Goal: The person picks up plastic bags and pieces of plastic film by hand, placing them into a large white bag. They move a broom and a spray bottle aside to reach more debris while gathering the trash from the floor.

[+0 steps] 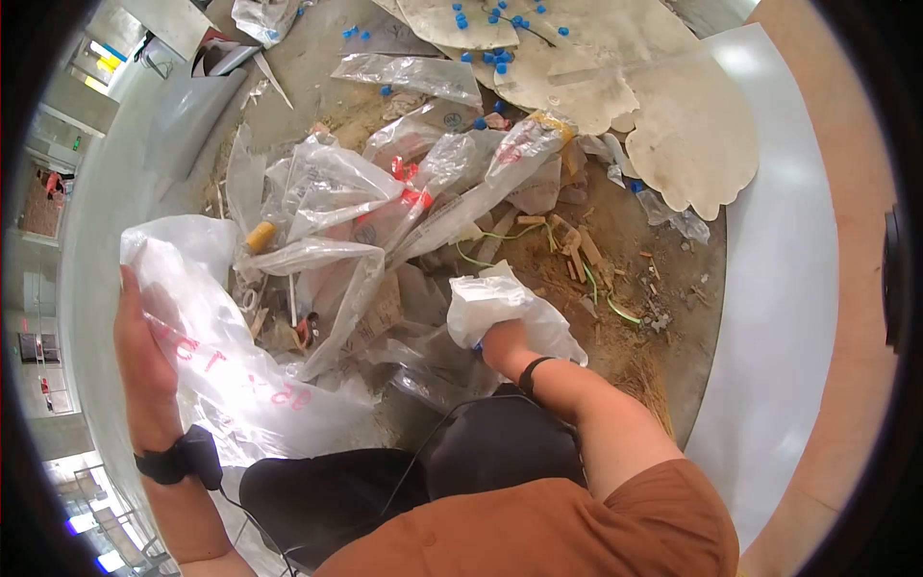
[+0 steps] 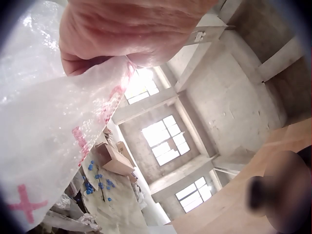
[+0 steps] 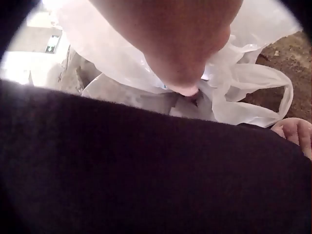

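On the left, my left hand [image 1: 146, 351] grips the edge of a large clear plastic bag [image 1: 255, 370] with red marks on it. The left wrist view shows the fingers of this hand [image 2: 131, 31] curled over the bag's rim, the sheet [image 2: 58, 126] hanging below. Nearer the middle, my right hand [image 1: 505, 346] holds a crumpled white plastic bag [image 1: 500, 296], its fingers largely hidden by the plastic. Seen from the right wrist, this white bag [image 3: 109, 51] has loop handles and spreads around the hand [image 3: 185, 53]. A bit of blue shows beside the right fingers.
A heap of clear plastic bags [image 1: 336, 188] with a red tie [image 1: 411, 185] lies ahead. Wood scraps [image 1: 582, 248] and a green strip [image 1: 589, 284] lie right of it. Flattened pale sheets [image 1: 683, 154] and several blue caps [image 1: 500, 58] are farther back. A smooth pale barrier [image 1: 779, 288] curves along the right.
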